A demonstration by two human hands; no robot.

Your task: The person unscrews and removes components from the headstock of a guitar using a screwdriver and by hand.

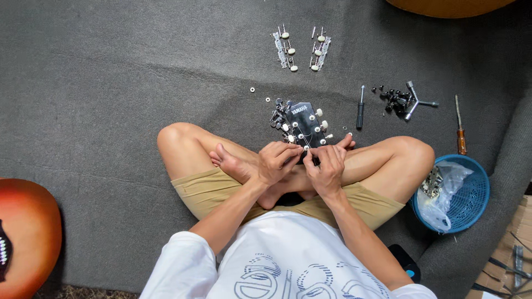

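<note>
I sit cross-legged on a grey carpet. A black guitar headstock [303,119] with white-knobbed tuning pegs points away from me over my crossed ankles. My left hand [275,162] and my right hand [327,167] meet at its near end, fingers curled around the neck just below the headstock. Fingertips of both hands pinch at the lowest pegs. The neck itself is hidden under my hands.
Two strips of tuners [302,49] lie farther out. A small black screwdriver [360,108], a pile of black parts with a metal wrench [403,99] and an orange-handled screwdriver [460,134] lie right. A blue basket [474,196] holds a plastic bag. A sunburst guitar body [25,232] is left.
</note>
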